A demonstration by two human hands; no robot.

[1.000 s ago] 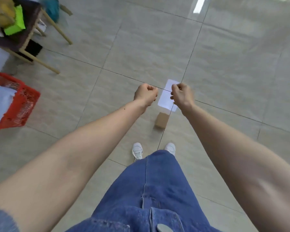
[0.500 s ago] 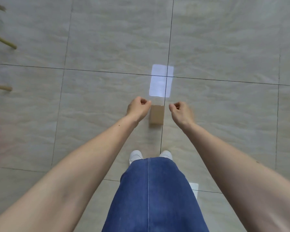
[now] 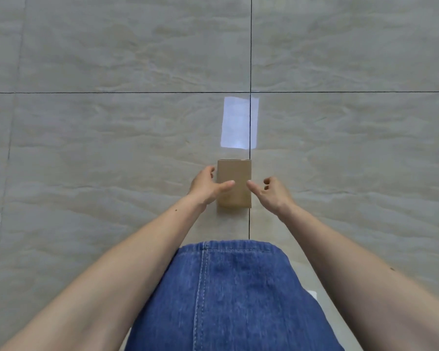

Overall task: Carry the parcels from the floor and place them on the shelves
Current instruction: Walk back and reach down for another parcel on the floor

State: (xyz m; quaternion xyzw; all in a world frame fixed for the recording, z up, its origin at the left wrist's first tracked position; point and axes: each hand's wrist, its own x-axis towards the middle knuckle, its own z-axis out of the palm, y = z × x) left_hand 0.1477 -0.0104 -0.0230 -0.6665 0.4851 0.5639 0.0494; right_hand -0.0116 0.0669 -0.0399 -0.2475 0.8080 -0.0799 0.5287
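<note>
A small brown cardboard parcel (image 3: 234, 173) lies flat on the tiled floor, straight ahead of me. My left hand (image 3: 207, 186) is at the parcel's left edge, its thumb stretched across the top and its fingers reaching down the left side. My right hand (image 3: 271, 193) hovers just right of the parcel, thumb pointing towards it and fingers loosely curled, holding nothing. Whether the left fingers press the box I cannot tell. No shelves are in view.
Beige floor tiles with dark grout lines fill the view. A bright rectangular light reflection (image 3: 239, 122) shines on the floor just beyond the parcel. My blue denim skirt (image 3: 226, 295) covers the lower middle.
I have bent down over the parcel, which now looks larger. Both fists have loosened, and the left hand has moved onto the parcel's left edge. The red basket and table have left the view.
</note>
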